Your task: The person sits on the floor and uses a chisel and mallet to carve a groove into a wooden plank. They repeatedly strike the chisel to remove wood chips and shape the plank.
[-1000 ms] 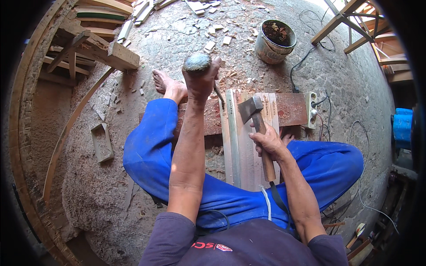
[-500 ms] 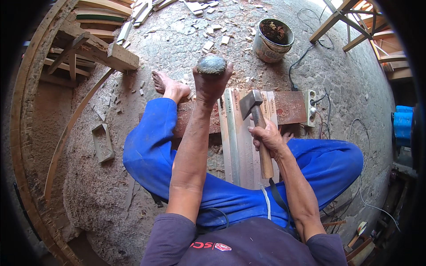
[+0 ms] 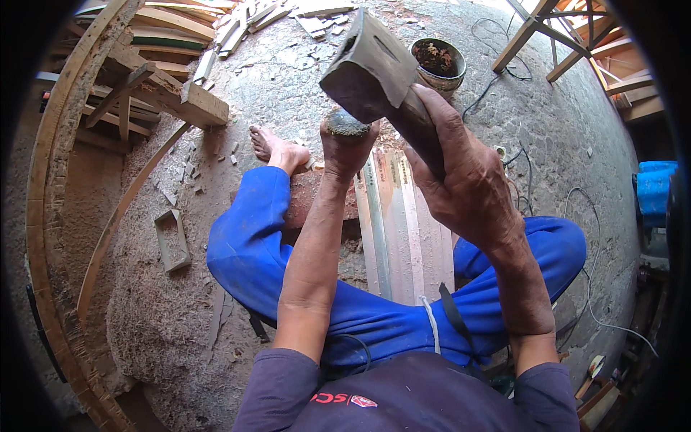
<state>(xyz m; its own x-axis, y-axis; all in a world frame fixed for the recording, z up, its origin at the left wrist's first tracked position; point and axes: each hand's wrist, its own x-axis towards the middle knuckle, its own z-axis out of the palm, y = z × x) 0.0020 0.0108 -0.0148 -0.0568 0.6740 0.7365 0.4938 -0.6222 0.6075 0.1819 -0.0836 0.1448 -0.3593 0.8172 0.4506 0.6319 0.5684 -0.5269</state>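
My left hand (image 3: 348, 153) is wrapped round an upright tool handle with a battered, round grey top (image 3: 346, 122). The tool's lower part is hidden beneath my fist, so its kind cannot be made out. Raised high and close in view, my right hand (image 3: 468, 169) grips a hatchet (image 3: 374, 65) by its dark wooden handle. The hatchet's metal head is up above and to the right of the round top, apart from it. Below, between my legs, several long wooden strips (image 3: 403, 237) lie side by side, their far ends across a reddish board (image 3: 320, 205).
A bucket (image 3: 439, 65) stands beyond my hands. Wood offcuts (image 3: 252, 25) and chips litter the floor. To the left are a small wooden trough (image 3: 173, 241) and a timber frame (image 3: 165, 93); to the right, cables (image 3: 590, 245) and a blue object (image 3: 655, 191).
My right hand has lifted the hatchet from low over the strips to high above them, its head now nearer the view. My left hand keeps its grip, slightly lower in view.
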